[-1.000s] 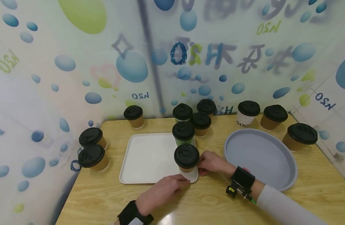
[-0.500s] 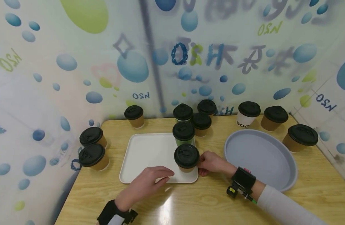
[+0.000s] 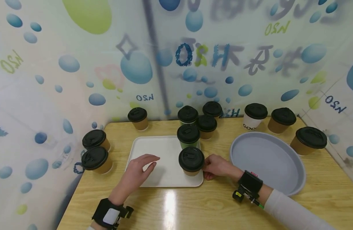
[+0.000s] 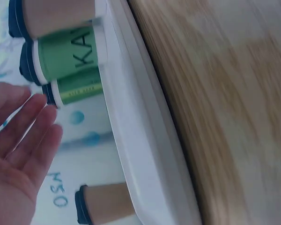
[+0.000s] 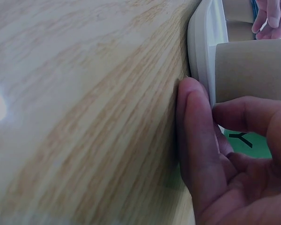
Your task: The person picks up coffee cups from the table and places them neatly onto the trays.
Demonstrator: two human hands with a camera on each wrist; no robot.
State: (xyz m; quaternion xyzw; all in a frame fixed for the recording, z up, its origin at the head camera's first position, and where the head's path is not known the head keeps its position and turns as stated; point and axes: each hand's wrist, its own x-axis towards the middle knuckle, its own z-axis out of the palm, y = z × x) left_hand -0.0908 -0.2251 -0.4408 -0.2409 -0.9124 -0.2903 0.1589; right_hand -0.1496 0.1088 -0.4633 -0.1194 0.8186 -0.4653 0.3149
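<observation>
A white rectangular tray (image 3: 168, 179) lies on the table, a lidded brown paper cup (image 3: 191, 173) upright on its near right corner. Behind that cup, a lidded green cup (image 3: 188, 144) stands along the tray's right side. At the right edge beside the brown cup, my right hand (image 3: 218, 166) pinches the tray's rim; in the right wrist view its fingers (image 5: 192, 112) lie along the outside of the rim, with the thumb at the top. My left hand (image 3: 137, 171) hovers over the tray's left part with fingers extended, holding nothing.
A round grey-blue tray (image 3: 237, 145) sits to the right, with a white cup (image 3: 249, 122) and brown cups (image 3: 300, 147) behind and beside it. Two brown cups (image 3: 103, 166) stand at the left, another (image 3: 140, 124) at the back. More cups (image 3: 206, 134) stand behind the white tray.
My left hand has let go of the tray's front edge near the brown cup and moved left and up over the tray, fingers spreading. The right hand has stayed at the rim.
</observation>
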